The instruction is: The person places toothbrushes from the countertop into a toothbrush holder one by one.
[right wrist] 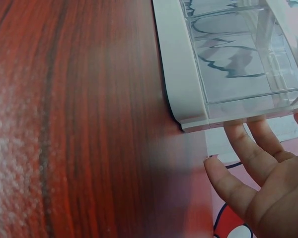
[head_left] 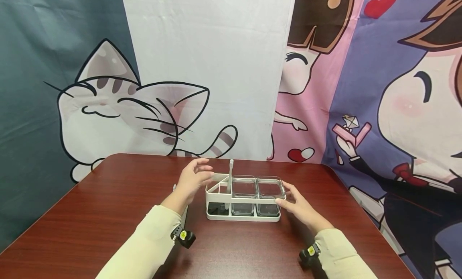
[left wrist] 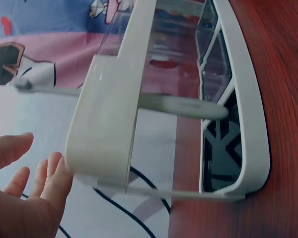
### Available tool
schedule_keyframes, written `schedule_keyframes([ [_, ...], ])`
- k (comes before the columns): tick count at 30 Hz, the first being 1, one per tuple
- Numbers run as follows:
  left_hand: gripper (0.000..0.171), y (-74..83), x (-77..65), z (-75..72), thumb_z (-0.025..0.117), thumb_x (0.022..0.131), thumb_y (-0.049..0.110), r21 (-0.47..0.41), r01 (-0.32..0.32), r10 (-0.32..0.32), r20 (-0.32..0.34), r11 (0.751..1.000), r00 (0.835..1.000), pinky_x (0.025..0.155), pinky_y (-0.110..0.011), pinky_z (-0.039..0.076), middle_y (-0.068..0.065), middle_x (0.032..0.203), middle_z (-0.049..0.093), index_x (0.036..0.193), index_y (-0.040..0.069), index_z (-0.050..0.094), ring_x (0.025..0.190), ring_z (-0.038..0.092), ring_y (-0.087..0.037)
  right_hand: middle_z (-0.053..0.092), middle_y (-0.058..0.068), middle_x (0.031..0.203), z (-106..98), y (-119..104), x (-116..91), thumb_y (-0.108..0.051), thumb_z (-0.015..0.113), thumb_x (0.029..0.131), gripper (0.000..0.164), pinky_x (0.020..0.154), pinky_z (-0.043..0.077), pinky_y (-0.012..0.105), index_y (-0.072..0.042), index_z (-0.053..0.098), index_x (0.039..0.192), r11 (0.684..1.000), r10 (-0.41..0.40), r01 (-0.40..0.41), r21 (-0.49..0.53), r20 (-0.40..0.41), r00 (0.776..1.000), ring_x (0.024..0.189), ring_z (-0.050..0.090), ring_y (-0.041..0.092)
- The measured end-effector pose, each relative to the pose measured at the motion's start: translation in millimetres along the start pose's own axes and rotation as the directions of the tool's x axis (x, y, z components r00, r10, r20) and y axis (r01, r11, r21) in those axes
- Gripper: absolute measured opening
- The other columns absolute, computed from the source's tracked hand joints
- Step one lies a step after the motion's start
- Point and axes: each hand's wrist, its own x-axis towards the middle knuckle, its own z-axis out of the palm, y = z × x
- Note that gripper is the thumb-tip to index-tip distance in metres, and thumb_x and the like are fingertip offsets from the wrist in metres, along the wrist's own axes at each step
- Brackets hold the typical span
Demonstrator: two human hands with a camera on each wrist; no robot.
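Observation:
A white toothbrush holder (head_left: 243,218) stands on the table, with two clear square cups (head_left: 244,187) side by side in its middle and right compartments. A grey-white toothbrush (head_left: 230,176) stands upright in the left part, its bristle end up. My left hand (head_left: 195,182) is beside the holder's left end, fingers spread and slightly bent, holding nothing; in the left wrist view its fingertips (left wrist: 64,171) are right at the rail's corner. My right hand (head_left: 299,204) holds the holder's right end, thumb on the front rail and several fingers against the end.
Partly hidden behind my left forearm lies a thin stick-like thing (head_left: 185,217) with a pale tip. The dark red wooden table (head_left: 108,214) reaches back to a cartoon-printed curtain (head_left: 213,70). Black cameras are strapped to both wrists.

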Motion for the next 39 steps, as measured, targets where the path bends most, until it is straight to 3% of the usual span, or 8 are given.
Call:
schedule_keyframes([
  [5,0.050,0.0,1.4,-17.5,0.062,0.089,-0.003,-0.053,0.049,-0.049,0.004,0.997,0.999,0.088,-0.039,0.054,-0.020,0.119,0.057,0.136,0.000,0.045,0.096,0.064,-0.022,0.048,0.019,0.125,0,0,0,-0.029,0.066,0.091,0.068,0.092,0.048,0.050,-0.020,0.030,0.148,1.000,0.001,-0.001,0.000,0.005,1.000,0.120,0.046,0.035],
  [11,0.052,-0.8,3.1,-39.0,0.061,0.091,-0.001,-0.101,0.097,-0.097,0.001,0.990,0.995,0.081,-0.030,0.056,-0.014,0.117,0.057,0.139,-0.001,0.040,0.089,0.064,-0.010,0.047,0.019,0.127,-1,-1,-1,-0.029,0.066,0.091,0.069,0.092,0.048,0.050,-0.020,0.029,0.148,1.000,0.006,-0.006,0.001,0.010,1.000,0.121,0.045,0.034],
  [23,0.049,-12.1,4.7,-70.8,0.056,0.095,0.001,-0.071,0.137,-0.140,-0.039,0.988,0.989,0.080,-0.028,0.056,-0.008,0.109,0.059,0.139,-0.005,0.037,0.084,0.063,-0.003,0.048,0.019,0.126,0,-2,-1,-0.022,0.065,0.092,0.069,0.089,0.050,0.049,-0.017,0.027,0.150,1.000,0.001,-0.001,0.020,0.010,1.000,0.119,0.048,0.033],
  [34,0.050,-25.6,6.7,-85.0,0.060,0.094,0.006,0.035,0.198,-0.193,-0.124,0.980,0.973,0.089,-0.035,0.054,-0.010,0.111,0.061,0.139,-0.003,0.040,0.086,0.062,-0.004,0.047,0.020,0.128,-1,-3,-2,-0.025,0.065,0.092,0.069,0.092,0.048,0.051,-0.018,0.027,0.149,1.000,0.006,-0.006,0.016,0.014,1.000,0.121,0.046,0.034],
  [39,0.053,-31.9,7.4,-90.4,0.059,0.094,0.008,0.072,0.247,-0.235,-0.144,0.966,0.961,0.094,-0.038,0.051,-0.021,0.130,0.052,0.141,-0.003,0.038,0.105,0.062,-0.020,0.047,0.019,0.127,0,-5,-2,-0.026,0.065,0.091,0.069,0.093,0.048,0.051,-0.020,0.028,0.149,1.000,0.015,-0.016,0.021,0.011,1.000,0.122,0.045,0.034],
])
